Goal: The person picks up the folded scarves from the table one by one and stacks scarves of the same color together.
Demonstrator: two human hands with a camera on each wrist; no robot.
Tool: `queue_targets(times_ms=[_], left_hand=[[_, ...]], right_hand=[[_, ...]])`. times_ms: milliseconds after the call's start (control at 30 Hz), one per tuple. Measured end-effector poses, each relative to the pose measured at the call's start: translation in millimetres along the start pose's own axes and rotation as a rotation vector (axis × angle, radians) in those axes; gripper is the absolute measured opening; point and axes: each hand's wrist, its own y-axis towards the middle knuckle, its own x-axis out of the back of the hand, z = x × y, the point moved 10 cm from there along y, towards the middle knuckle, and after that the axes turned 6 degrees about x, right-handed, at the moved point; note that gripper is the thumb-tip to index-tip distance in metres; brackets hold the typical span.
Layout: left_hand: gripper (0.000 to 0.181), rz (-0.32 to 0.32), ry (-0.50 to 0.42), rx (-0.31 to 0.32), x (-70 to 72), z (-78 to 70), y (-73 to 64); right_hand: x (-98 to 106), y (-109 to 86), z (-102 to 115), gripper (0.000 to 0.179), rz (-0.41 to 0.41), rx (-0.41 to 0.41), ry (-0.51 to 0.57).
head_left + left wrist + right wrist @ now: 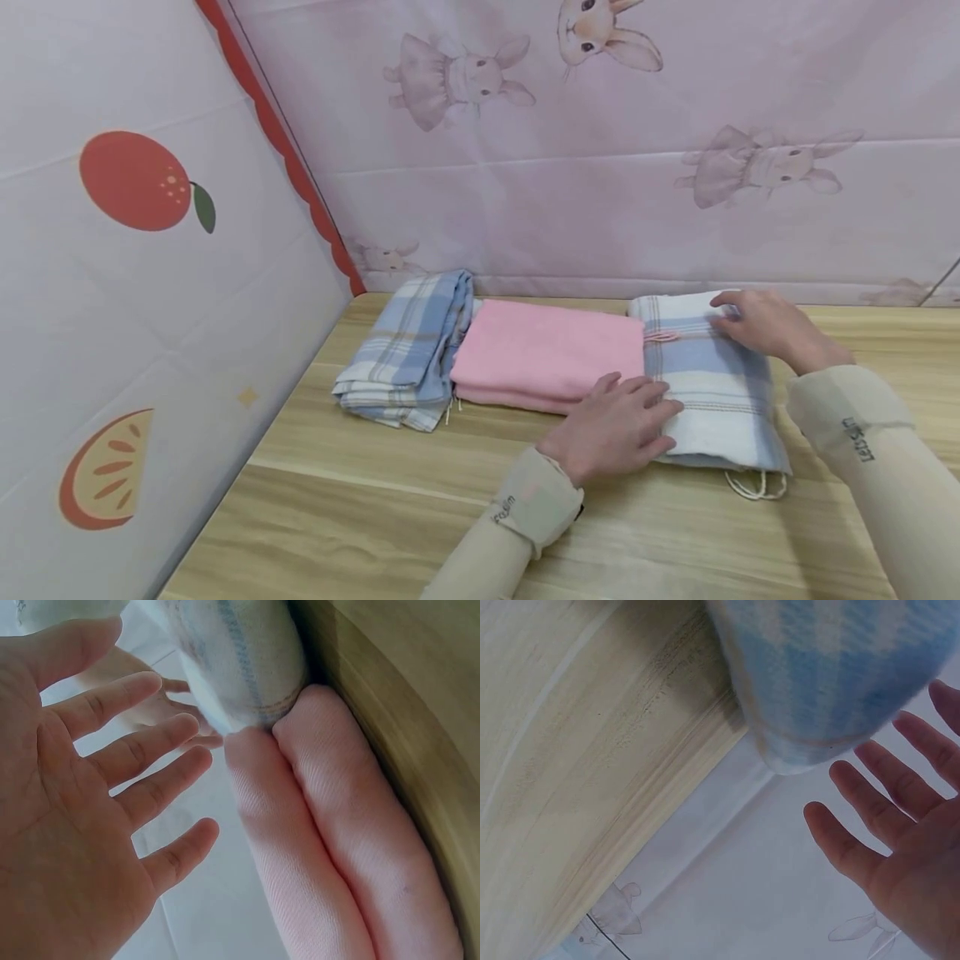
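Observation:
Three folded scarves lie side by side on the table. A blue-and-white plaid scarf (405, 342) is at the left, a folded pink scarf (551, 346) in the middle, and a second plaid scarf (708, 400) with white fringe at the right. My left hand (615, 425) is over the near seam between the pink scarf and the right plaid one, fingers spread, as the left wrist view also shows. Over the top right part of the right plaid scarf is my right hand (776, 329). In the right wrist view its spread fingers (877, 806) point toward that scarf.
The scarves rest on a wood-grain table (360, 517). Behind it hangs a pink rabbit-print cloth (577, 200), and a white fruit-print panel (202, 292) borders the left edge. Fringe strands (753, 487) hang from the right scarf's near end.

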Motion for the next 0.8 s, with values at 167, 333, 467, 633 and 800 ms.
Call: queue_targets(times_ms=[167, 333, 467, 633, 800], left_hand=[[0.046, 0.011, 0.023, -0.008, -3.4, -3.8, -0.1], [0.048, 0.035, 0.043, -0.012, -7.1, -7.0, 0.4], [0.048, 0.044, 0.048, -0.010, -9.0, -8.4, 0.5], [0.047, 0.039, 0.066, -0.017, -10.0, -10.3, 0.8], [0.046, 0.050, 0.083, -0.041, -11.2, -16.9, 2.7]], right_hand=[[-1.6, 0.6, -0.7, 0.035, -0.004, 0.007, 0.003], [-4.3, 1.2, -2.8, 0.035, 0.001, 0.007, 0.006], [-6.4, 1.8, -2.9, 0.035, 0.004, 0.022, 0.005], [-9.1, 2.9, -2.8, 0.035, 0.015, 0.039, 0.010], [-11.9, 3.7, -3.8, 0.035, 0.031, 0.063, 0.008]])
